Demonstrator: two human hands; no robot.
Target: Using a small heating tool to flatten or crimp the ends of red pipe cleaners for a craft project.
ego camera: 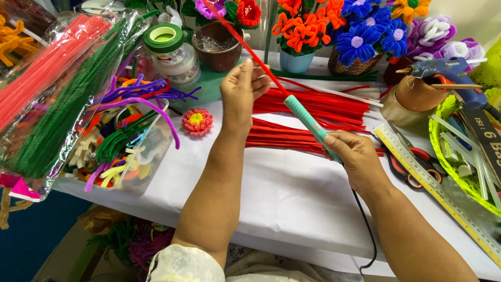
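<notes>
My left hand [241,90] is raised over the white table [292,193], its fingers pinched on a long red pipe cleaner [237,34] that slants up to the far left. My right hand [356,156] grips a teal-handled corded tool [308,119], whose tip meets the red pipe cleaner just right of my left fingers. The tool's black cord [368,235] hangs off the table's near edge. Beneath both hands lies a spread of red pipe cleaners [313,107].
A small red and yellow flower [197,121] lies left of my left hand. Bags of green and red pipe cleaners [57,89] and a clear bin of scraps [125,141] are at left. Flower pots [302,36] line the back. A glue gun [451,70], ruler [438,190] and scissors [412,162] are at right.
</notes>
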